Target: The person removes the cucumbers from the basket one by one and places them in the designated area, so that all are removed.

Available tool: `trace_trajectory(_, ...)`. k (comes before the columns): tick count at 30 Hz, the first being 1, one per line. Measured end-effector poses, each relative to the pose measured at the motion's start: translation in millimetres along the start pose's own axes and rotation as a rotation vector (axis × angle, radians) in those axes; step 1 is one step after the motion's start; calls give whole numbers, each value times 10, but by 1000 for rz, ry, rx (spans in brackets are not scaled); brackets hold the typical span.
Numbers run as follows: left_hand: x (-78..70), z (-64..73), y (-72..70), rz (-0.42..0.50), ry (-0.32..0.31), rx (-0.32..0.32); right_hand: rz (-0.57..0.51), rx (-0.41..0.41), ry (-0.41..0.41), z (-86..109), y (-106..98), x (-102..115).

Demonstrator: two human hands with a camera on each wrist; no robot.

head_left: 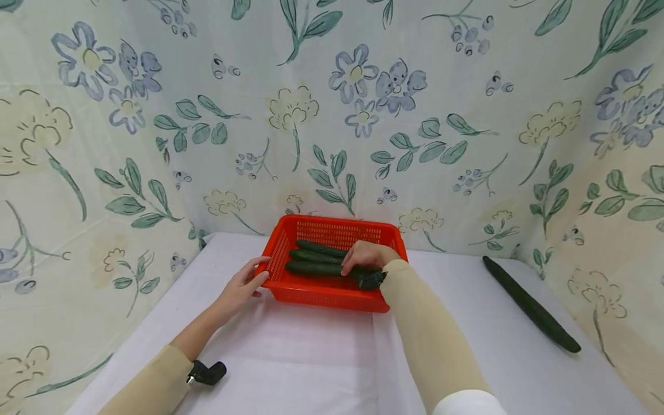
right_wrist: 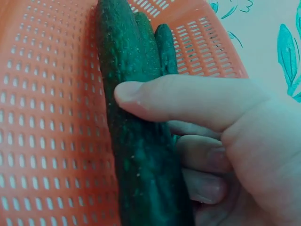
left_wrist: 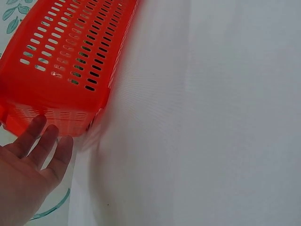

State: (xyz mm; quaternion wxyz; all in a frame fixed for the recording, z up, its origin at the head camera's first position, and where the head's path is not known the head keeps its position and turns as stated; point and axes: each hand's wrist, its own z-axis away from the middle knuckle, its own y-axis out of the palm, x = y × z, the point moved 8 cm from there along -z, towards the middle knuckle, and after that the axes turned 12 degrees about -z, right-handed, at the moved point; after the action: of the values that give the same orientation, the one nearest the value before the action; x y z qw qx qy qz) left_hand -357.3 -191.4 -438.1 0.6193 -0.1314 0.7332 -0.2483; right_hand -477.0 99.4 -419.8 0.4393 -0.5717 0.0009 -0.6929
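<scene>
A red plastic basket (head_left: pixel 327 297) with slotted walls stands on the white-covered table, three dark green cucumbers lying side by side inside. My right hand (head_left: pixel 367 256) reaches in and grips the nearest cucumber (head_left: pixel 313 268). In the right wrist view its thumb lies across this cucumber (right_wrist: pixel 146 160), with the other fingers curled along the far side, partly hidden. Behind it are the middle cucumber (head_left: pixel 311 256) and the back cucumber (head_left: pixel 320 248). At the basket's left end my left hand (head_left: pixel 241 291) touches the rim and end wall, its visible fingers fairly straight (left_wrist: pixel 40 150).
Another long cucumber (head_left: pixel 531 305) lies by itself on the right side of the table (head_left: pixel 311 357). A flower-patterned cloth (head_left: pixel 321 115) hangs behind the basket and along both sides. Each wrist carries a small black device (head_left: pixel 207 373).
</scene>
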Motion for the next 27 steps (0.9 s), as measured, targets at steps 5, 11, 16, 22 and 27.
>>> trace_trajectory(5, 5, -6, 2, 3, -3, -2, 13, -42, -26, 3, -110, -2)
trace_trajectory(11, 10, -8, -5, -3, -6, -4, 58, -80, -22, -12, -142, -48)
trace_trajectory(16, 6, -15, -7, -7, -11, -11, 98, -104, -35, 1, -148, -66)
trace_trajectory(22, 14, -19, -10, -3, -21, -13, 84, -116, -31, 24, -133, -83)
trace_trajectory(27, 12, -8, -2, 1, -22, -7, 77, -110, -29, 14, -118, -105)
